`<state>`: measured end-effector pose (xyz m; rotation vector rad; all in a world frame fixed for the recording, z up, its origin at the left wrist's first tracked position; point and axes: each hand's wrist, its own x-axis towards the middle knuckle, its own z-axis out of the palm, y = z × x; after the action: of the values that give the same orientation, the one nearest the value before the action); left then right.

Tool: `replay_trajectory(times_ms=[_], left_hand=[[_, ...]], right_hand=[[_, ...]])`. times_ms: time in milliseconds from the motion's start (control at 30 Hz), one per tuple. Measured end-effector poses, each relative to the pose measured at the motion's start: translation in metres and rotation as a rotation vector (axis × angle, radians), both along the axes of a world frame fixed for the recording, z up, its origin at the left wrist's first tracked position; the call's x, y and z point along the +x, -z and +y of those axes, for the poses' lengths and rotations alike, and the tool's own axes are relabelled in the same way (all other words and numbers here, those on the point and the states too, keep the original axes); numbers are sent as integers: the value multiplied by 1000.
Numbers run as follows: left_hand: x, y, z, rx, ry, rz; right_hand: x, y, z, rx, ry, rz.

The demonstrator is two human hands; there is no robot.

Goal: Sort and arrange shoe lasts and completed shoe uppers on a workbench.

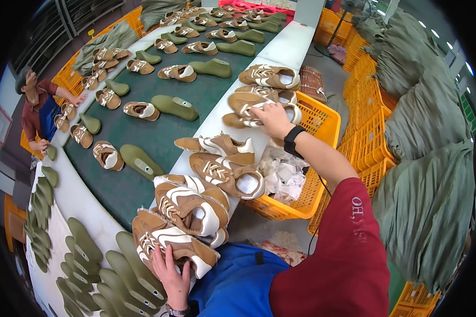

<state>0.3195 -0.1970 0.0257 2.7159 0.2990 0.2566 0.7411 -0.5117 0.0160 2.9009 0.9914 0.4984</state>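
Brown sneakers with white stripes and laces are piled along the white ledge of the work table. At the near end, my left hand [172, 280] grips the side of a sneaker [161, 235], its thumb and fingers apart on the upper. Another brown sneaker [190, 203] leans against that one. Farther up the ledge, my right hand [275, 120] closes on a sneaker [243, 103] in a second stack; its fingertips are partly hidden. Between the two stacks sit a sneaker [225, 174] with its opening toward me and another [214, 145] behind it.
A green conveyor belt [127, 134] carries sneakers and olive shoe lasts [174, 107]. More lasts [129, 269] stand at lower left. A yellow crate [328, 121] with crumpled paper [283, 177] stands below my right arm. A co-worker [39, 103] works across the belt. Covered crates line the right.
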Motion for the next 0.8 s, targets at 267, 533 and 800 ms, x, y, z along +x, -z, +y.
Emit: replay_trajectory(times_ms=[267, 533, 800], left_hand=[[-6, 12, 7, 23, 20, 6], [-3, 10, 12, 62, 31, -17], [4, -16, 0, 69, 77, 40]], right_hand=[[15, -19, 98, -25, -47, 432], [30, -47, 93, 161, -126, 599], [96, 4, -21, 262, 595, 447]])
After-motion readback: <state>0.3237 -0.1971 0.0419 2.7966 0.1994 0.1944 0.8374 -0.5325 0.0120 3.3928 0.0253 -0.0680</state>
